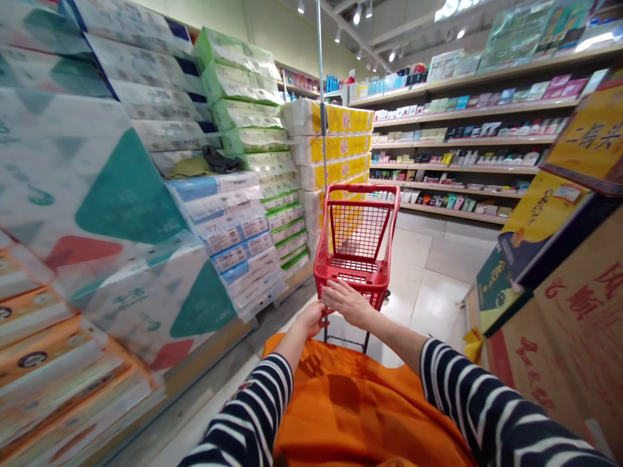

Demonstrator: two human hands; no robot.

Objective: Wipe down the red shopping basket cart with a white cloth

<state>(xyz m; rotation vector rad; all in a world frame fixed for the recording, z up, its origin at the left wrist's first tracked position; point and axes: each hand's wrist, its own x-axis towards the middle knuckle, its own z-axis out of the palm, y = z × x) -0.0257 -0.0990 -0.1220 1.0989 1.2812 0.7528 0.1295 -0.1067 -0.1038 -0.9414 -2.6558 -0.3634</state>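
Note:
A small red shopping cart (357, 240) stands right in front of me in a shop aisle, its basket empty, with a thin metal pole (321, 91) rising from it. My left hand (311, 318) is curled around the near left end of the cart's handle. My right hand (346, 301) lies over the middle of the handle, fingers stretched toward the left. Both forearms wear black and white striped sleeves above an orange garment (350, 408).
Stacked packs of tissue paper (121, 214) fill the left side, with yellow packs (335, 149) further ahead. Cardboard boxes (559, 292) crowd the right. Shelves of small goods (462, 130) line the back right. Pale tiled floor (428, 285) runs ahead.

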